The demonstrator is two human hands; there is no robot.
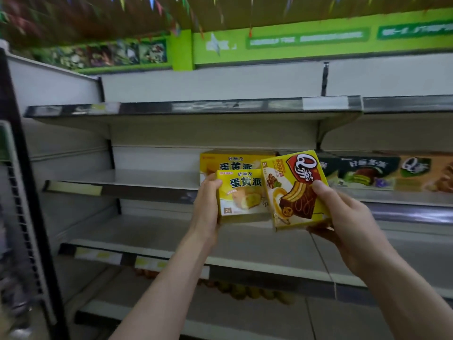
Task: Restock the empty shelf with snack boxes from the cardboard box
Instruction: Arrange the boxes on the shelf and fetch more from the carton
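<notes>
Yolk-pie box (pixel 241 192) sits in the left hand's (pixel 207 204) curled fingers and chocolate-cake box (pixel 294 190) is pinched by the right hand (pixel 343 212), both before the shelf (pixel 152 176). Light, stiff card, probably crushable; hold the edges.

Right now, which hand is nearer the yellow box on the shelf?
Left. The left hand is just in front of the shelved yellow box; the right hand is farther right.

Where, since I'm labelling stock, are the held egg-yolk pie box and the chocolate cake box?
egg-yolk pie box (pixel 241 192): head view, middle of its front face.
chocolate cake box (pixel 295 190): head view, pictured cake on its front.
</notes>
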